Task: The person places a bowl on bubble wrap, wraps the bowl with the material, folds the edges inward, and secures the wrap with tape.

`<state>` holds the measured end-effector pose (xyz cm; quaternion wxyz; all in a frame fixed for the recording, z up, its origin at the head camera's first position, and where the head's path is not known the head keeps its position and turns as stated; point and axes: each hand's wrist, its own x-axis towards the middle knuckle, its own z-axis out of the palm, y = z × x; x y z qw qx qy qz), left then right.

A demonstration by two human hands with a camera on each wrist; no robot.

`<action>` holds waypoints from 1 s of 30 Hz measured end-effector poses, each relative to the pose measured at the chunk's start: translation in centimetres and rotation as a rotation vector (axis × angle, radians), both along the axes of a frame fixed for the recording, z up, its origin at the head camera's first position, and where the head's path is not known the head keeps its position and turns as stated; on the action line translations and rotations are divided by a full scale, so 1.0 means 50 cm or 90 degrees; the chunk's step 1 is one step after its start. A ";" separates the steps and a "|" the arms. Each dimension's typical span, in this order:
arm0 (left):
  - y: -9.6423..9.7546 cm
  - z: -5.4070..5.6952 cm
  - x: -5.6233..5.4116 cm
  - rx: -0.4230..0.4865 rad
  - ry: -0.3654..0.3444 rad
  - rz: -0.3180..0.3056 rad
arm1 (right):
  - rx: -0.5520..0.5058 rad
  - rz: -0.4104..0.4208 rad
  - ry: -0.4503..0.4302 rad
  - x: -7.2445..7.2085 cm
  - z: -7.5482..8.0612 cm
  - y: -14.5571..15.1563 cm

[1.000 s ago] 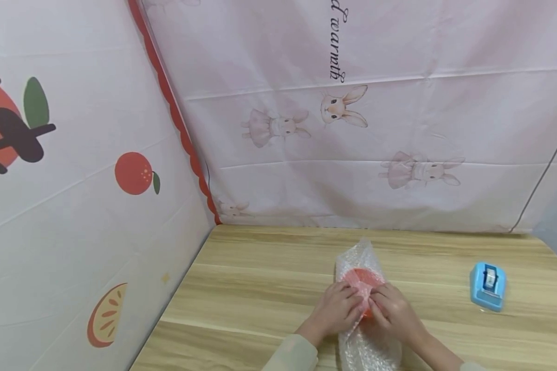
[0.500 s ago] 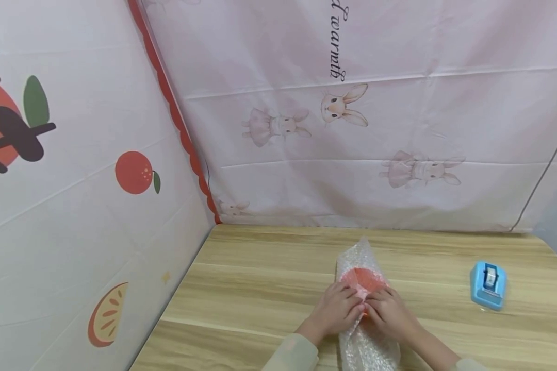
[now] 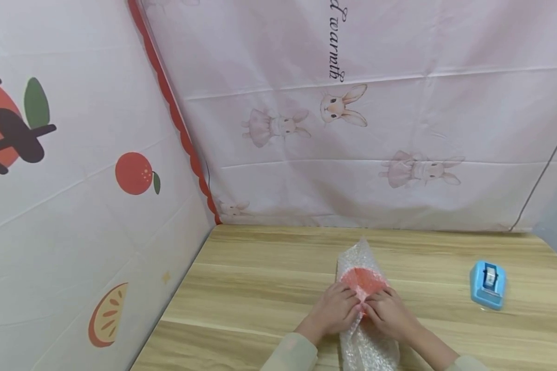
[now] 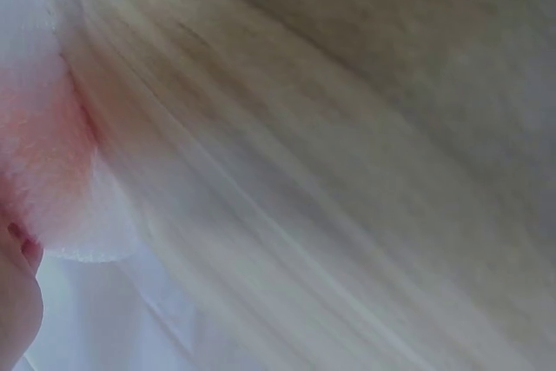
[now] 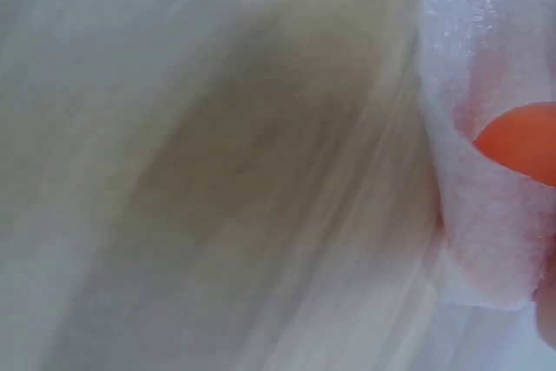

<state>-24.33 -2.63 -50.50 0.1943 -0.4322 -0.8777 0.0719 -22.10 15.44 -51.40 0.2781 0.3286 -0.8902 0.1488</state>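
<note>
A strip of bubble wrap lies lengthwise on the wooden table, folded around a flat, round orange-red thing whose kind is hidden by the wrap. My left hand pinches the wrap's left side over the round thing. From the other side, my right hand grips the wrap's edge, its thumb close to the left thumb. In the right wrist view, a bare bright orange part shows through a gap in the wrap. The left wrist view has the wrap's edge beside a bit of the left hand.
To the right stands a light blue tape dispenser with a roll in it. A pink rabbit-print cloth hangs behind the wood-grain table, and a white fruit-print cloth hangs along the left.
My right hand has shifted slightly left toward the left hand, drawing the wrap in. The orange gap between the hands has narrowed. The left hand has stayed put.
</note>
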 end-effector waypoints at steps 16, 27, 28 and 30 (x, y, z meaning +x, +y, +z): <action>-0.005 0.000 -0.002 -0.018 0.000 -0.005 | -0.147 0.145 0.238 0.036 -0.015 0.036; -0.004 0.002 -0.003 -0.031 -0.029 0.002 | -0.065 0.191 0.179 0.107 -0.028 0.063; -0.004 0.002 -0.003 -0.032 -0.035 0.005 | -0.062 0.194 0.164 0.113 -0.028 0.064; -0.004 0.003 -0.004 -0.035 -0.042 0.007 | -0.049 0.206 0.162 0.121 -0.035 0.063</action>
